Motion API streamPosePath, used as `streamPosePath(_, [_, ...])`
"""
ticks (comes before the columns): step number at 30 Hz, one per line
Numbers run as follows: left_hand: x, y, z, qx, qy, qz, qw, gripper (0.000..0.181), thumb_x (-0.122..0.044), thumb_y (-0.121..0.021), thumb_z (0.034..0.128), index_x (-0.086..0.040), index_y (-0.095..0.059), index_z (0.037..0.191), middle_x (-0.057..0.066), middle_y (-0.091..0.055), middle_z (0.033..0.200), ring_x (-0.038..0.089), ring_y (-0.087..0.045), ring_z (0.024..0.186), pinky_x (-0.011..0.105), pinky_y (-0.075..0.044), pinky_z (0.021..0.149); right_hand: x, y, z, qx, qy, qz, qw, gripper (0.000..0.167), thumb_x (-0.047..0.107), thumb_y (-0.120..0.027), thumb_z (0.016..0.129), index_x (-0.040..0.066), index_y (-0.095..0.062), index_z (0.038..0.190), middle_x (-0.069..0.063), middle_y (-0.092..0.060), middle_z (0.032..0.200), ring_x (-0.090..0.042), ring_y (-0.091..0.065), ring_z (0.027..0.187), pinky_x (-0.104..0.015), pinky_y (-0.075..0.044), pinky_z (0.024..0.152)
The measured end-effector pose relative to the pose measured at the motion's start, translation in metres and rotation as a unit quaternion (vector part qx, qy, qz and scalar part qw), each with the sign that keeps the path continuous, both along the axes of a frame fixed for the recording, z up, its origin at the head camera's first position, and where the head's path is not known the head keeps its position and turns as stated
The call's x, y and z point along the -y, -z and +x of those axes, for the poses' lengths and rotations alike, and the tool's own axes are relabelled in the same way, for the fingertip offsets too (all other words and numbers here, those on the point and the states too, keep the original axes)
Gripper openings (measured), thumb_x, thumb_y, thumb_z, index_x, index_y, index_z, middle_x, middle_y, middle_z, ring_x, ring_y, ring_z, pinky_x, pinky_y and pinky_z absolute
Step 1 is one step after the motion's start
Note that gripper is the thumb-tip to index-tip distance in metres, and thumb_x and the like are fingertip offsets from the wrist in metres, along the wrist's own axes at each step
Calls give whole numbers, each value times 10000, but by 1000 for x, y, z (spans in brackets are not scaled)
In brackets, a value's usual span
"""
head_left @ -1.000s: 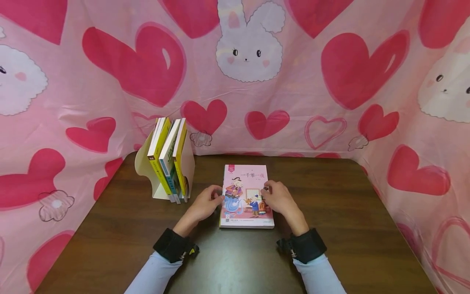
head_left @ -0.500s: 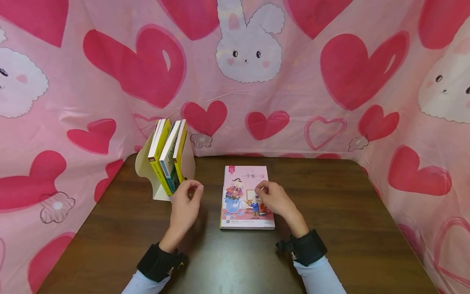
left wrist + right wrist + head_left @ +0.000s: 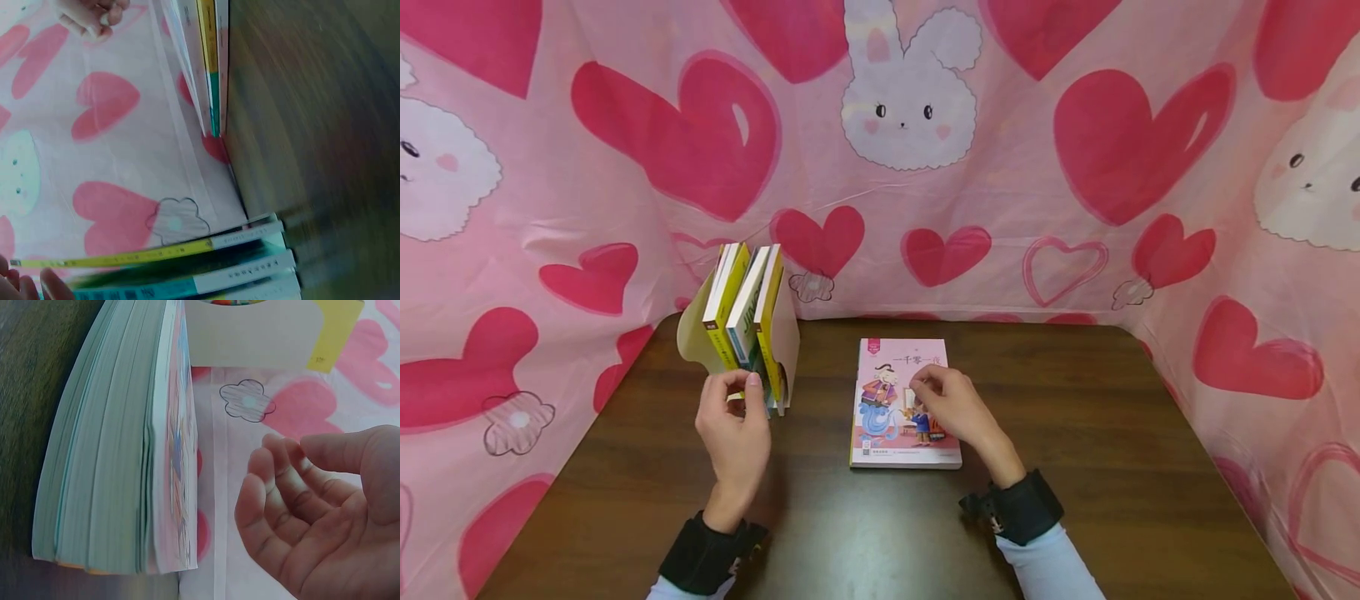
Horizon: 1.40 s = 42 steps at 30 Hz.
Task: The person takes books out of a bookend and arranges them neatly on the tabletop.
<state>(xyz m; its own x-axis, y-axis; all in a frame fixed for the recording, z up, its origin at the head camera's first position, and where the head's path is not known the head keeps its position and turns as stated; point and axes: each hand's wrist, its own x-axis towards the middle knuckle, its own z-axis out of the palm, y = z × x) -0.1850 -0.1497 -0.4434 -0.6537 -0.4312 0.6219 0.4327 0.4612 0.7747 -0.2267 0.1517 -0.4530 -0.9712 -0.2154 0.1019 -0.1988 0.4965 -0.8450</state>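
A pink-covered picture book (image 3: 883, 400) lies face up in the middle of the table, on top of a stack; the right wrist view shows the stack's page edges (image 3: 103, 437). Above its right half hovers my right hand (image 3: 955, 404), fingers loosely bent, palm holding nothing. My left hand (image 3: 733, 433) is in front of the cream book stand (image 3: 696, 329), fingers loosely curled. Several books, yellow (image 3: 728, 292) and white-and-teal (image 3: 745, 321), lean upright in that stand. In the left wrist view my fingers (image 3: 56, 284) show beside their spines; whether they touch is unclear.
Dark brown wooden table (image 3: 1075, 400) spreads around the book stack. A pink cloth (image 3: 925, 200) with hearts and rabbits hangs along the back and both sides, close behind the book stand.
My left hand has left the pink book's left edge and moved left to the front of the book stand. The right hand has shifted slightly left over the cover.
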Motion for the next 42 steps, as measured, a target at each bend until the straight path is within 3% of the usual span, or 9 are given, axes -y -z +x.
streamPosePath(7, [17, 6, -8, 69, -358, 181, 9992, 319, -158, -659, 1049, 98, -557, 1210, 137, -590, 1040, 118, -569, 897, 143, -455, 606, 4, -1, 2, -160, -116, 71, 9998, 155, 148, -650, 1054, 21, -736, 1075, -123, -689, 848, -176, -577, 694, -298, -457, 605])
streamPosePath(14, [34, 18, -20, 643, -452, -162, 9968, 393, -208, -659, 1056, 40, -530, 1331, 192, -569, 1183, 158, -571, 960, 178, -462, 704, 5, 0, 1, -104, -110, 85, 9998, 164, 158, -649, 1054, 26, -741, 1087, -143, -699, 855, -165, -572, 672, -278, -439, 581])
streamPosePath(18, [39, 20, -24, 927, -478, -286, 9941, 377, -189, -684, 1044, 17, -550, 1331, 195, -567, 1176, 270, -577, 961, 264, -442, 789, 6, 2, 0, -47, -164, 65, 9998, 167, 169, -647, 1058, 34, -739, 1094, -130, -702, 861, -166, -578, 692, -287, -447, 596])
streamPosePath(22, [42, 20, -28, 1100, -408, -330, 9925, 357, -144, -690, 1037, 20, -558, 1325, 205, -567, 1178, 352, -583, 1018, 373, -460, 827, 6, 1, 1, -32, -186, 60, 9998, 173, 167, -642, 1061, 31, -737, 1108, -139, -697, 861, -177, -582, 703, -297, -451, 609])
streamPosePath(30, [46, 22, -33, 1256, -169, -238, 9917, 343, -87, -661, 1045, 5, -580, 1365, 184, -633, 1319, 346, -640, 1181, 575, -558, 968, 6, 2, 2, 8, -209, 51, 9998, 188, 173, -638, 1068, 27, -740, 1130, -113, -707, 873, -187, -606, 770, -337, -483, 688])
streamPosePath(42, [48, 25, -38, 1398, 137, -386, 9893, 452, -61, -648, 1046, -22, -523, 1479, 203, -608, 1432, 417, -639, 1238, 588, -552, 933, 5, 3, 1, 70, -286, -1, 9996, 186, 147, -626, 1068, 17, -727, 1156, -127, -705, 895, -199, -610, 788, -345, -507, 718])
